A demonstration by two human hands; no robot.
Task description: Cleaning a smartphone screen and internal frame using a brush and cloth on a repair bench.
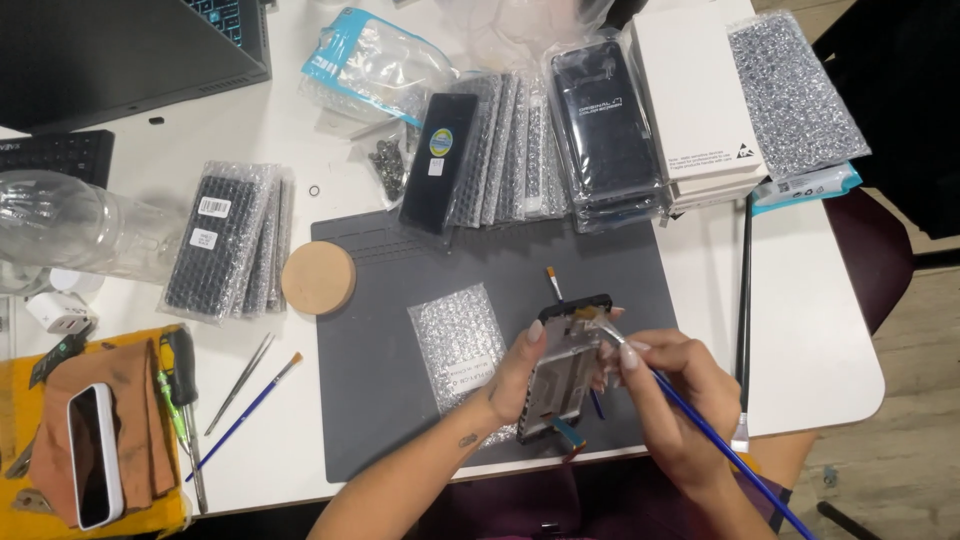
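Here, near the front edge of the grey mat (400, 400), the left hand (520, 375) clamps a phone frame (565, 365) tilted up, steadying it, while the right hand's (670, 390) fingers pinch a blue brush (720, 445) onto its top.

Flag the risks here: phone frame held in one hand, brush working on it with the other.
1. The left hand holds the phone frame above the grey mat by its edges; it might slip.
2. The brush in the right hand works at the frame's top corner; pressure could harm small parts.
3. The flex tail hangs free and could snag.
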